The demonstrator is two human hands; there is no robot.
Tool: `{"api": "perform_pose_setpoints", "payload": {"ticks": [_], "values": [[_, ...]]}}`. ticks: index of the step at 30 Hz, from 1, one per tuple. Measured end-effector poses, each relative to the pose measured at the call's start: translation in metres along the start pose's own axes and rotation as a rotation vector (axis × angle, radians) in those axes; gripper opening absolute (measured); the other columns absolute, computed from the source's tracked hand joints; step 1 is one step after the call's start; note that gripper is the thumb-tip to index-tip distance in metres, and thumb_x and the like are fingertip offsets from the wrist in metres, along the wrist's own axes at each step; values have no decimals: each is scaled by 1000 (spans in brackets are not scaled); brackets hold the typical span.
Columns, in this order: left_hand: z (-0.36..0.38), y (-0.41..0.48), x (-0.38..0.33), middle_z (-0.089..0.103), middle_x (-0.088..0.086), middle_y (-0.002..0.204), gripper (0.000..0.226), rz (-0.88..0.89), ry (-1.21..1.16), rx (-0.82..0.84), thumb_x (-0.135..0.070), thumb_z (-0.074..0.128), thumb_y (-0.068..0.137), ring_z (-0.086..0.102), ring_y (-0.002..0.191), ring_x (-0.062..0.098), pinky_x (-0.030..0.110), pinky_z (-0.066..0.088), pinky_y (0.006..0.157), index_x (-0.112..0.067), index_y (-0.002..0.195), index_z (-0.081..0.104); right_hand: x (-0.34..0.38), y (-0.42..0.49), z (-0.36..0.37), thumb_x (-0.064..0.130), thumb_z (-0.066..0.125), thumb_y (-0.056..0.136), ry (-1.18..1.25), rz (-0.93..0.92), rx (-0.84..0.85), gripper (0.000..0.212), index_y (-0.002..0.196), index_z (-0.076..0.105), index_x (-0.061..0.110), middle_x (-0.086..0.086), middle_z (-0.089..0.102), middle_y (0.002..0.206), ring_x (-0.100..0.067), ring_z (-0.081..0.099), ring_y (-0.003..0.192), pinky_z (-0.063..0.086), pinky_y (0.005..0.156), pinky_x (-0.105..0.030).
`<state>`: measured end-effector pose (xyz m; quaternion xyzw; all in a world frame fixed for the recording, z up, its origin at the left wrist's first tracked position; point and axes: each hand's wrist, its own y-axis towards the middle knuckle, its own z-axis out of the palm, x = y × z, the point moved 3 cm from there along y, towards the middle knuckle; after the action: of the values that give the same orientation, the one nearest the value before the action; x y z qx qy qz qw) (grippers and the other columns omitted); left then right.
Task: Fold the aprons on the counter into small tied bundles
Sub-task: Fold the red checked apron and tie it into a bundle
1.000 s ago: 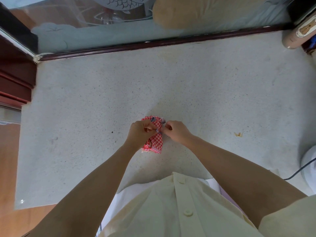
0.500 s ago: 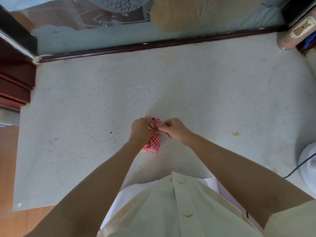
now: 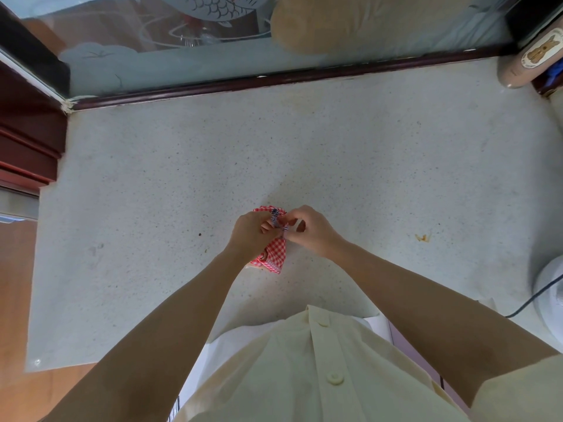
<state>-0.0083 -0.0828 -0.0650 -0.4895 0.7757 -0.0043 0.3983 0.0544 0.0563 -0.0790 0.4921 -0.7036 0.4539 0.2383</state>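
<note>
A red-and-white checked apron (image 3: 275,254) is folded into a small bundle on the speckled grey counter (image 3: 152,178), just in front of me. A navy-and-white striped tie (image 3: 275,219) crosses over its top. My left hand (image 3: 251,231) grips the bundle's left side with curled fingers, its fingertips at the tie. My right hand (image 3: 310,229) pinches the tie from the right. The two hands cover most of the bundle's middle.
A dark wooden sill (image 3: 274,77) with etched glass runs along the counter's back. A brown bottle with a rabbit label (image 3: 531,60) lies at the back right. A white appliance with a dark cable (image 3: 548,296) stands at the right edge. A small orange stain (image 3: 423,237) marks the counter.
Both hands have kept working the striped tie over the bundle. The fingers have shifted slightly, and more of the tie shows between them now. The bundle stays in place.
</note>
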Motion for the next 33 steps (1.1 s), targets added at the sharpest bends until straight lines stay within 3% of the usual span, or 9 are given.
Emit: {"api": "perform_pose_setpoints", "payload": {"ticks": [4, 7, 11, 16, 23, 26, 29, 33], "values": [[0, 0, 0, 71, 4, 97, 20, -16, 39, 24, -21, 63, 92, 60, 85, 13, 15, 37, 72, -7, 105, 68, 0, 3, 4, 21, 81, 78, -78, -57, -69, 25, 99, 75, 8, -6, 71, 99, -18, 65, 90, 50, 84, -28], [-2, -1, 2, 66, 0, 98, 21, -23, 36, 35, -21, 62, 93, 56, 87, 12, 17, 37, 75, -10, 110, 67, 1, 5, 5, 21, 82, 76, -65, -71, -73, 22, 94, 77, 8, -4, 74, 91, -15, 67, 81, 52, 78, -28], [-2, -4, 6, 66, -5, 93, 18, -45, -89, 44, -14, 67, 88, 54, 76, 0, 3, 35, 64, -12, 105, 63, -5, 5, 5, 16, 81, 77, 34, -30, -72, 11, 83, 77, 8, 9, 67, 69, -1, 60, 62, 47, 66, -19], [-1, -7, 4, 73, -5, 90, 45, -63, -86, -9, -18, 76, 78, 64, 81, 11, 22, 45, 77, -15, 116, 54, -10, 3, 5, 13, 77, 81, 208, 73, -27, 13, 83, 75, 1, -10, 68, 66, -11, 58, 56, 49, 64, -30], [5, -16, -8, 72, 4, 92, 32, -63, 7, -253, -12, 69, 80, 67, 81, 22, 28, 50, 70, -12, 111, 59, -11, 5, 5, 16, 78, 81, 256, 123, 2, 15, 85, 75, 2, -3, 66, 65, -11, 60, 60, 51, 69, -32], [6, -21, -11, 69, 6, 80, 20, 91, 61, -330, -7, 70, 79, 63, 69, 25, 35, 53, 65, -8, 98, 63, -10, 9, 4, 16, 78, 81, 300, 199, 62, 18, 86, 75, -1, -2, 63, 62, -9, 55, 55, 45, 65, -28], [7, -22, -7, 67, 6, 75, 8, 230, 170, -329, -6, 72, 79, 61, 65, 25, 32, 52, 60, -9, 87, 73, -6, 15, 0, 14, 79, 79, 266, 227, 142, 12, 77, 74, 4, -3, 60, 59, -10, 51, 52, 43, 65, -28], [5, -17, -2, 67, 7, 76, 7, 196, 185, -293, -7, 71, 81, 61, 67, 26, 28, 45, 62, -10, 85, 76, 0, 23, -5, 21, 81, 77, 86, 190, 129, 13, 74, 75, 10, 2, 64, 59, -6, 57, 53, 46, 63, -22]]}}
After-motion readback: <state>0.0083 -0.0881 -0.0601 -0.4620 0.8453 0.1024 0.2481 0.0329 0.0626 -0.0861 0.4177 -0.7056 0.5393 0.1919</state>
